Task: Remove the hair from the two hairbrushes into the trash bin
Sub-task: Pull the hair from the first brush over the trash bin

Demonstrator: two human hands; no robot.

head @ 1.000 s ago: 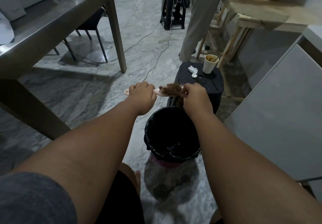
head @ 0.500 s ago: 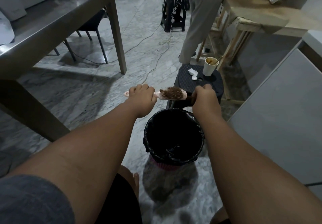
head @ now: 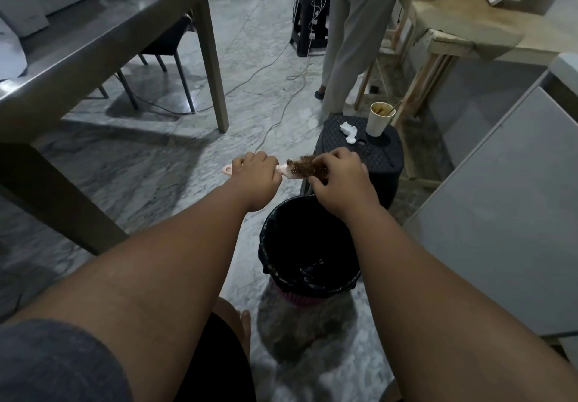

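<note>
Early in the job: the left hand (head: 256,176) grips the pink hairbrush (head: 289,174) by its handle, just beyond the far rim of the trash bin (head: 265,245). The right hand (head: 339,179) pinches with curled fingers at the brown hair (head: 305,167) matting the bristles (none looks freed). No second brush is in view.

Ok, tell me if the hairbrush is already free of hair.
No, brown hair covers the hairbrush bristles, where the right hand pinches it.

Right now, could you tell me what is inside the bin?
Only a black liner shows in the bin; too dark to tell more. The right hand covers its far rim.
</note>
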